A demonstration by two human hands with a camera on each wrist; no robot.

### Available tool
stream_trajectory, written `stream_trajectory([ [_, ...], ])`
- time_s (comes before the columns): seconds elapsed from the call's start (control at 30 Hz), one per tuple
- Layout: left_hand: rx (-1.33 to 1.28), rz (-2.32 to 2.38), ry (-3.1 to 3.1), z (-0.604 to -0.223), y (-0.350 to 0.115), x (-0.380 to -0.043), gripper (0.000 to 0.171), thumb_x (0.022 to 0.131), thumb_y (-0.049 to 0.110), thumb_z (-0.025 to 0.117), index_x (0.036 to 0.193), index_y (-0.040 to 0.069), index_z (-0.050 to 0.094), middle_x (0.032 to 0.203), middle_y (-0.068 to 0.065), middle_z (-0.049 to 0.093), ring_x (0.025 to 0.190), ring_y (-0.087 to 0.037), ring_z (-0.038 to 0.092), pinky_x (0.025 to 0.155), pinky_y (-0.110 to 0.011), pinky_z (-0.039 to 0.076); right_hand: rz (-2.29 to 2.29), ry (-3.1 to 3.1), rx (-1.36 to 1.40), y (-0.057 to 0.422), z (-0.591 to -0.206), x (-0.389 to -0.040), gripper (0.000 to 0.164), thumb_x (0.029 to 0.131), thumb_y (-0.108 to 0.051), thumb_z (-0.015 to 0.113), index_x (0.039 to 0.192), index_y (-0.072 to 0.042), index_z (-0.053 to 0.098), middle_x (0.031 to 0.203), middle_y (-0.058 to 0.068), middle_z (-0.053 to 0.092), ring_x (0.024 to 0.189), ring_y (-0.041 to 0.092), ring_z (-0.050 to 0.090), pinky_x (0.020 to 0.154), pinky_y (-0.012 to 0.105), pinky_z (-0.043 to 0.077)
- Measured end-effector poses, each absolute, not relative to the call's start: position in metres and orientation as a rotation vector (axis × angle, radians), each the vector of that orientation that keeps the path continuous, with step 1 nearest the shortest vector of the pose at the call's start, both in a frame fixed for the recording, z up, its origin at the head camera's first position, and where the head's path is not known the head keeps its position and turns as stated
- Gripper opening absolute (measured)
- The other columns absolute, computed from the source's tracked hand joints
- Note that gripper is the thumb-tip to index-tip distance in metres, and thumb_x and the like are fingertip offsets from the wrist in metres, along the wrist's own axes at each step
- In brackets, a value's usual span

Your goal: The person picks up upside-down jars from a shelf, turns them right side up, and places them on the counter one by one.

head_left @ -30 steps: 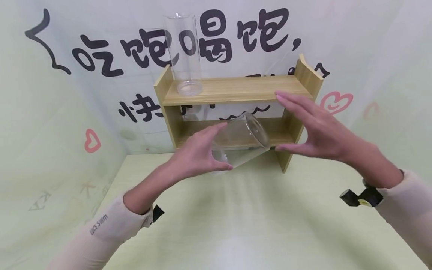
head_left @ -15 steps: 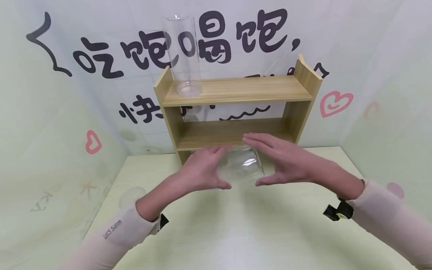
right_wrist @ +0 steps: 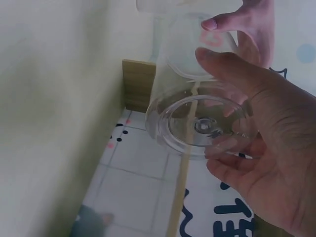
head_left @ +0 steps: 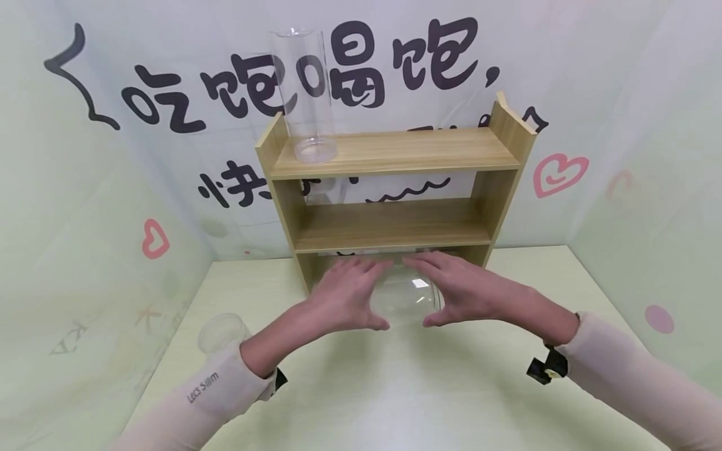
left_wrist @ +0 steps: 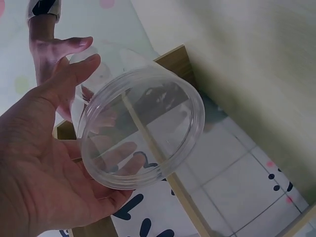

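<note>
A clear cylindrical container (head_left: 403,297) lies sideways between my two hands, low in front of the wooden shelf. My left hand (head_left: 346,294) grips its left end, with the thumb below and the fingers above in the head view. My right hand (head_left: 470,288) holds the opposite end the same way. The left wrist view looks at a thick ringed rim of the container (left_wrist: 143,128) beside the left palm. Round the other end, a flat disc with a small central nub shows on the container (right_wrist: 197,123) in the right wrist view.
The wooden shelf (head_left: 395,225) stands at the back of the pale table (head_left: 395,394). A tall clear cylinder (head_left: 307,94) stands upright on its top board, at the left. Another clear round piece (head_left: 222,332) sits on the table left, partly behind the left sleeve.
The container has come down from before the middle shelf and turned from tilted to nearly level. My right hand, apart from it earlier, has moved left and down and now grips its right end.
</note>
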State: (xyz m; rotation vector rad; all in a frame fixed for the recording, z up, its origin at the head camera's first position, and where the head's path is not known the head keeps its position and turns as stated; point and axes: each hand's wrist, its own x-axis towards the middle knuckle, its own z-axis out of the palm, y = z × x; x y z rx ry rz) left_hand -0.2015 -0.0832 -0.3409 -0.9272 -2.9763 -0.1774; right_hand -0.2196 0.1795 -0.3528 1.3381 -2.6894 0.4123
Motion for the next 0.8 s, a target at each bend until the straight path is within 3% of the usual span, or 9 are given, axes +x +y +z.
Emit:
stream_trajectory([
  [0.13,-0.958,-0.191,-2.954,-0.344,-0.086,-0.201,0.108,0.071,0.056,0.096,0.159,0.014,0.048,0.153,-0.013,0.058,0.145,-0.039,0.049,0.123,-0.061,0.036,0.455,-2.618,1.33,0.178,-0.363,-0.219,0.104,0.069,-0.041,0.1,0.151,0.0,0.051,0.146,0.016,0.059,0.127,0.036,0.062,0.1,0.052,0.06],
  [0.33,-1.014,-0.25,-2.883,-0.34,-0.095,-0.2,0.103,0.072,0.055,0.095,0.156,0.012,0.052,0.153,-0.012,0.059,0.145,-0.039,0.05,0.122,-0.06,0.039,0.505,-2.514,1.344,0.179,-0.372,-0.221,0.101,0.071,-0.043,0.097,0.15,0.001,0.051,0.144,0.016,0.06,0.129,0.037,0.062,0.104,0.054,0.057],
  [0.57,-1.003,-0.345,-2.727,-0.322,-0.11,-0.2,0.104,0.074,0.061,0.092,0.156,0.011,0.052,0.158,-0.01,0.054,0.145,-0.035,0.051,0.119,-0.058,0.043,0.55,-2.452,1.328,0.183,-0.385,-0.221,0.1,0.07,-0.043,0.096,0.148,0.003,0.052,0.138,0.017,0.064,0.121,0.035,0.067,0.097,0.05,0.062],
  [0.8,-0.932,-0.54,-2.419,-0.293,-0.135,-0.205,0.105,0.078,0.049,0.093,0.159,0.004,0.045,0.162,-0.014,0.048,0.149,-0.033,0.045,0.127,-0.049,0.034,0.594,-2.483,1.299,0.192,-0.403,-0.217,0.1,0.071,-0.042,0.096,0.148,0.002,0.052,0.138,0.016,0.064,0.121,0.031,0.068,0.098,0.048,0.062],
])
